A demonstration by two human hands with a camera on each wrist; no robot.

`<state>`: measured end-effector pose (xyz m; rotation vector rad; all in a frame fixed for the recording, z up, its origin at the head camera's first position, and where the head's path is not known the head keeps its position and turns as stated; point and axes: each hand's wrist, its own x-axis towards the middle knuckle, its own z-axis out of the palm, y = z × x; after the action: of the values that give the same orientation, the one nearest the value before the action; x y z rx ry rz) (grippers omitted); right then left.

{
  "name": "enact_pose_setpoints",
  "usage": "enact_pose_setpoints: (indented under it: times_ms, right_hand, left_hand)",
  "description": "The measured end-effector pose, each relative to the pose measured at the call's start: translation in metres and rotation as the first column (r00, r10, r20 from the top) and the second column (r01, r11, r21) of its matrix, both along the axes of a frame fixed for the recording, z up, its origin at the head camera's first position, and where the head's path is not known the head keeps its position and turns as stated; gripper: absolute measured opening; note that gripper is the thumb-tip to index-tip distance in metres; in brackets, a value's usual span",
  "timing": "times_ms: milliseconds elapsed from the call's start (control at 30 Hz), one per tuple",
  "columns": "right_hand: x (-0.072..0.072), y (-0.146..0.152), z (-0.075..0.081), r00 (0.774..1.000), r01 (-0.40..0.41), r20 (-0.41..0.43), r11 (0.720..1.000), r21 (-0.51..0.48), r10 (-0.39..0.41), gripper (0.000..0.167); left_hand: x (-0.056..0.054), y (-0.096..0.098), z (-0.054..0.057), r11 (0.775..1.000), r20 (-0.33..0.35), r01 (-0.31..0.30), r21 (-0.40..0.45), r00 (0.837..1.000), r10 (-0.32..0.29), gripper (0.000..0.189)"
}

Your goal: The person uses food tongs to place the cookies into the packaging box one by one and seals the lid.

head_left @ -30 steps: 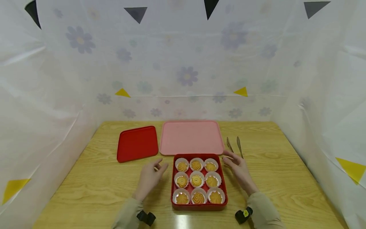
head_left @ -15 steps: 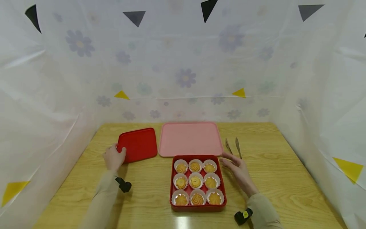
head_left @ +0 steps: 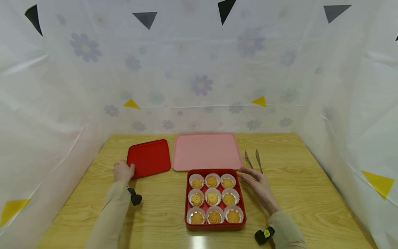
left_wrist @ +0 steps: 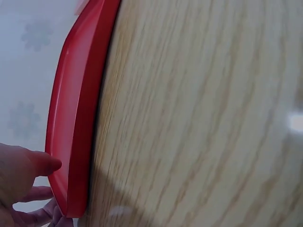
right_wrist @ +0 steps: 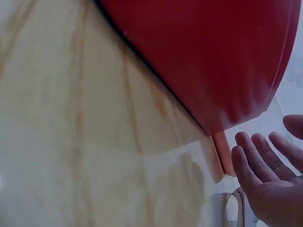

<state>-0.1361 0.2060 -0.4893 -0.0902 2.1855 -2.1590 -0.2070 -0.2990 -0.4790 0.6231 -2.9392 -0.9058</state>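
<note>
My left hand (head_left: 123, 172) is at the near left corner of a shallow red lid (head_left: 149, 159), which lies rim up on the table. In the left wrist view the thumb (left_wrist: 45, 163) reaches over the lid's rim (left_wrist: 83, 142), and the fingers curl around the outside of its corner. A square red box (head_left: 216, 227) stands in front, holding several piped cookies (head_left: 212, 198) in white paper cups. By the box's far right corner is my right hand (head_left: 259, 188), its fingers extended and nothing in its grasp; the right wrist view shows its palm facing the box wall (right_wrist: 213, 61).
Behind the box lies a pink tray (head_left: 206, 152), close to its far edge. Metal tongs (head_left: 259, 160) lie beyond the right hand, partly hidden by it. White sheeting with flowers (head_left: 201, 84) encloses the wooden table (head_left: 311, 193) at the back and sides.
My left hand has gone from beside the box, leftward and away, to the red lid's left corner. The lid has shifted very slightly. My right hand stays by the box.
</note>
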Motion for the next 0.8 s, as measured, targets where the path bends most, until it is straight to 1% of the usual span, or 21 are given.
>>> enact_pose_setpoints:
  times_ms: [133,200,400,500,567,667,767,800]
  right_hand:
    - [0.000,0.001,-0.001,1.000,-0.005,0.014,1.000,-0.018,0.006,0.053]
    - [0.001,0.001,-0.001,1.000,-0.008,0.009,1.000,-0.015,0.008,0.052]
    - [0.001,0.002,-0.003,1.000,-0.020,-0.004,1.000,-0.018,0.020,0.050]
    - [0.000,0.002,-0.003,1.000,-0.019,-0.007,1.000,-0.022,0.019,0.050]
    - [0.000,0.002,-0.003,1.000,-0.019,-0.006,1.000,-0.024,0.018,0.050]
    - [0.000,0.001,-0.003,1.000,-0.020,-0.002,0.999,-0.029,0.020,0.050]
    - [0.000,0.001,-0.002,1.000,-0.022,0.007,0.999,-0.041,0.022,0.051]
    - [0.000,0.001,-0.002,1.000,-0.023,0.010,0.999,-0.043,0.023,0.051]
  left_hand:
    - [-0.002,-0.003,-0.004,1.000,-0.030,-0.005,-0.014,1.000,0.004,0.040]
    - [-0.002,-0.005,-0.004,1.000,-0.041,-0.023,-0.010,0.999,0.022,0.038]
    - [0.000,-0.009,-0.002,0.998,-0.071,-0.059,0.035,0.996,0.061,0.038]
    - [0.002,-0.008,0.000,0.995,-0.104,-0.073,0.061,0.991,0.079,0.039]
    - [0.002,-0.007,0.002,0.992,-0.140,-0.091,0.092,0.985,0.103,0.041]
    - [0.003,-0.005,0.009,0.976,-0.181,-0.135,0.172,0.969,0.166,0.044]
    - [0.003,-0.002,0.018,0.941,-0.196,-0.189,0.280,0.949,0.248,0.046]
    - [0.004,-0.001,0.021,0.926,-0.198,-0.205,0.317,0.940,0.276,0.046]
